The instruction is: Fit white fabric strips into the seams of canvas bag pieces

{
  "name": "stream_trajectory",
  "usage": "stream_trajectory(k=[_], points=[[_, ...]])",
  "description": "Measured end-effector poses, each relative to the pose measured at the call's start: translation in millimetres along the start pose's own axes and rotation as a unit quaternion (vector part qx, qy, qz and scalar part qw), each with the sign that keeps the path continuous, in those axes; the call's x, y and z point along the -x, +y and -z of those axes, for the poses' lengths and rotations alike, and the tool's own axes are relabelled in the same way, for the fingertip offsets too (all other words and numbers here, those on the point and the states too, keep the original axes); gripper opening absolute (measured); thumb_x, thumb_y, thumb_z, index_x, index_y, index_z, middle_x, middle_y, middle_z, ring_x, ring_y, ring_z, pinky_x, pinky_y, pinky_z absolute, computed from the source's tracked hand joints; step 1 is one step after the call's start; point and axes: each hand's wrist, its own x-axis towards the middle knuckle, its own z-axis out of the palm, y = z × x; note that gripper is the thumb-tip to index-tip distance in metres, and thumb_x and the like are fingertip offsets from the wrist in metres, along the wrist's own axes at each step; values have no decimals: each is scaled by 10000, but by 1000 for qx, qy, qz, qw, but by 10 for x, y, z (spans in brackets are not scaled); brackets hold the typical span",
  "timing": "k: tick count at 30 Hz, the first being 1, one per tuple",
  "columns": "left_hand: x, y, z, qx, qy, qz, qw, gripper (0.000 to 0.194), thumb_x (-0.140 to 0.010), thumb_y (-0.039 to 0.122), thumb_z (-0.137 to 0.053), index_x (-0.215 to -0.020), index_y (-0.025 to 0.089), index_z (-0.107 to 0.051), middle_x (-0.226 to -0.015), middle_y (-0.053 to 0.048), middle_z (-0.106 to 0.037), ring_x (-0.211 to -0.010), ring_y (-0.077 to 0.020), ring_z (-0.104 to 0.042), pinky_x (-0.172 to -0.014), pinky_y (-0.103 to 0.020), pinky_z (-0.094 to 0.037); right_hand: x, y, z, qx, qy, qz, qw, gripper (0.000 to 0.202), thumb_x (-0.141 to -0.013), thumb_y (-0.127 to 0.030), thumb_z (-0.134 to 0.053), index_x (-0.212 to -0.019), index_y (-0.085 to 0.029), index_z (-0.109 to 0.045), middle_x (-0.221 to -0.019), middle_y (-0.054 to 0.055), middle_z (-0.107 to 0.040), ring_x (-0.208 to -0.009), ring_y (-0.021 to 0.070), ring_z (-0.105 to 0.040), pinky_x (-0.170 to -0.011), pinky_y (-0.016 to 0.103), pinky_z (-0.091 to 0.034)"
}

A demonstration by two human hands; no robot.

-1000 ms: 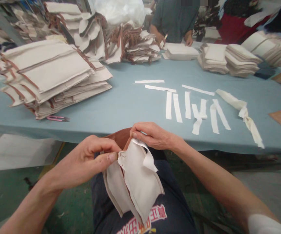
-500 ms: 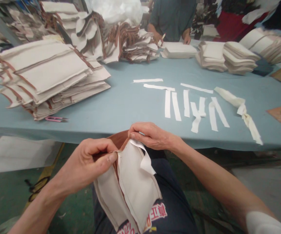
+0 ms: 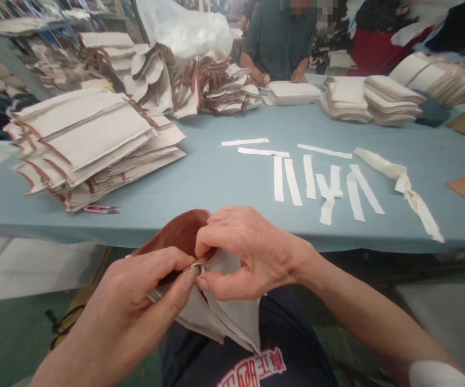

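A sewn cream fabric piece with a brown inner side (image 3: 238, 317) is held over my lap, near the table's front edge. My left hand (image 3: 147, 290) pinches its upper edge at the seam between thumb and forefinger. Right beside those fingertips, my right hand (image 3: 248, 252) is closed on the same edge, its thumb and forefinger pressed at the seam. The brown side bulges up behind both hands. What lies exactly between the fingertips is too small to make out. Short white strips (image 3: 278, 180) lie on the table beyond my right hand.
Stacked cream pieces with brown edges (image 3: 91, 129) and pink thread snips (image 3: 101, 209) lie on the blue-covered table (image 3: 200, 183), left. A twisted pale strip (image 3: 381, 161) is at right. Across, a person (image 3: 278, 43) stands by more cream stacks (image 3: 297, 92).
My right hand has come down and left to meet my left fingertips at the seam. The white strip that hung beside it is hidden now. The brown side shows more.
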Motion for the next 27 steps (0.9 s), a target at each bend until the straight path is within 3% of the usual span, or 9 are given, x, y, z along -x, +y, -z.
stream_trajectory(k=[3,7,11,16,20,23,27], points=[[22,-34,42,57,-33,37,997,282,-1043,307,-651,-815,249,-806,-712,45,-814,-567,-129,-735,-549,-165,-549,1,-41,58,0,-15,-22,1000,118,-934,-308,-700,-863,-237,-638,-756,-20,-702,-736,168,-599,-767,320,-398],[35,-89,63,104,-52,68,991,273,-1043,363,-674,-859,250,-842,-779,23,-860,-623,-153,-780,-581,-163,-582,1,-55,117,-21,-88,-69,993,205,-1011,-399,-735,-923,-227,-667,-893,5,-780,-791,167,-648,-766,307,-394],[68,-96,70,103,-74,82,989,297,-1008,332,-637,-811,236,-838,-679,26,-793,-549,-142,-711,-507,-166,-520,-24,-92,107,-48,-143,-100,984,203,-1035,-381,-753,-957,-212,-673,-1031,28,-827,-864,160,-689,-754,282,-378],[135,-117,95,43,-47,82,995,243,-927,267,-612,-758,222,-780,-620,40,-722,-510,-127,-651,-487,-172,-471,-129,-248,-12,36,-139,-120,982,165,-998,-274,-674,-849,-204,-657,-821,14,-750,-723,155,-569,-650,304,-267],[163,-156,129,-36,-41,26,998,181,-928,209,-589,-823,233,-734,-607,79,-671,-469,-84,-589,-486,-173,-407,-224,-334,-100,86,-139,-146,976,169,-960,-275,-640,-808,-202,-643,-814,31,-746,-694,160,-516,-624,322,-223],[160,-151,160,-98,-48,-21,994,176,-983,223,-565,-868,229,-698,-631,75,-682,-481,-91,-623,-498,-209,-401,-259,-331,-121,92,-151,-169,969,142,-941,-261,-629,-814,-200,-650,-795,19,-739,-661,146,-470,-628,327,-213],[198,-210,189,-186,-45,-111,975,287,-1101,234,-474,-888,231,-666,-710,34,-726,-548,-129,-677,-526,-253,-433,-260,-297,-73,38,-138,-188,972,85,-865,-224,-645,-783,-208,-629,-665,-48,-589,-616,119,-397,-641,311,-247]])
